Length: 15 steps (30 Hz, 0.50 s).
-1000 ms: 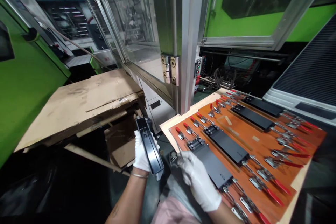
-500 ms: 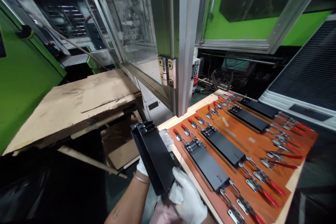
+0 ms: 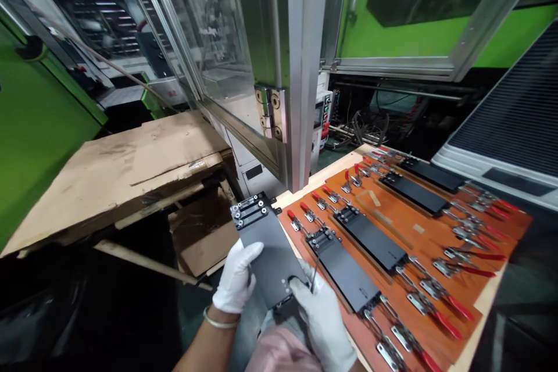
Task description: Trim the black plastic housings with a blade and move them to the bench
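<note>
A dark grey rectangular casing [image 3: 271,247] is held tilted in front of me, its flat face up and its end with bolts and slots pointing away. My left hand [image 3: 238,273], in a white glove, grips its left edge with the thumb on the face. My right hand [image 3: 320,305], also gloved, grips the lower right corner, thumb near some small round marks. A thin dark rod [image 3: 314,273] sticks up from the right hand; its kind cannot be made out. Nearest on the right, a similar dark casing [image 3: 346,270] lies clamped on the orange board [image 3: 403,229].
Several more casings sit on the board between red-handled toggle clamps [image 3: 436,317]. A metal-framed glass door [image 3: 300,70] juts out above the board's left corner. Cardboard [image 3: 174,145] covers a bench at left. A ribbed white unit [image 3: 514,116] stands at right; green machines stand behind.
The casing has been turned so that its flat bolted face now shows instead of its hollow side. My left hand has come from behind it to its left edge.
</note>
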Tool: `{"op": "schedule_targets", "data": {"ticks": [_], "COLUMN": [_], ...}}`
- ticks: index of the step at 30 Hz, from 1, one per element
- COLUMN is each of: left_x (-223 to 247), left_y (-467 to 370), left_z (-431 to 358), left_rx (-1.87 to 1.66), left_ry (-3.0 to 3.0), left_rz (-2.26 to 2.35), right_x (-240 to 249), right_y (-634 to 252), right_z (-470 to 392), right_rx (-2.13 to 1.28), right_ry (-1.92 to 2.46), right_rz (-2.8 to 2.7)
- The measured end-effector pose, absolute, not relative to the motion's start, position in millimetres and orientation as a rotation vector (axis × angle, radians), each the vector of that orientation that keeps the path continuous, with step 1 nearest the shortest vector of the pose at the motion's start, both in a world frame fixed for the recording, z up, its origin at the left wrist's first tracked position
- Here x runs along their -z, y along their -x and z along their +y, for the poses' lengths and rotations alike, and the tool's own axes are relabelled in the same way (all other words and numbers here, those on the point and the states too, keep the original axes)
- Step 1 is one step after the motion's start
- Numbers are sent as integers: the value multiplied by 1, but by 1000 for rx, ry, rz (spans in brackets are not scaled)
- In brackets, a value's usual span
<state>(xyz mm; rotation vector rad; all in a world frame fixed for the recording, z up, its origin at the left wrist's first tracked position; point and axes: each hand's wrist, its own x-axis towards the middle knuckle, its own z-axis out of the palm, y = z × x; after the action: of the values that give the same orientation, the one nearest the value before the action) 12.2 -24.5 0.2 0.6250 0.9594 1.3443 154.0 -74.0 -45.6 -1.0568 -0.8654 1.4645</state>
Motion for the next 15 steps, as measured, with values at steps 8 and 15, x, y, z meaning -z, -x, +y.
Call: {"op": "schedule_targets", "data": {"ticks": [8, 15], "left_x": [2, 20], "left_y": [-14, -11], "left_z": [-23, -23], "left_rx": [-1331, -1338], "left_ry": [-720, -723], "left_rz": [1009, 1069], "right_x": [34, 29], "right_y": [-172, -178], "right_z": [-58, -59], "right_rx": [-1454, -1046], "right_ry": [1256, 1465], "right_rz": [-941, -1153]}}
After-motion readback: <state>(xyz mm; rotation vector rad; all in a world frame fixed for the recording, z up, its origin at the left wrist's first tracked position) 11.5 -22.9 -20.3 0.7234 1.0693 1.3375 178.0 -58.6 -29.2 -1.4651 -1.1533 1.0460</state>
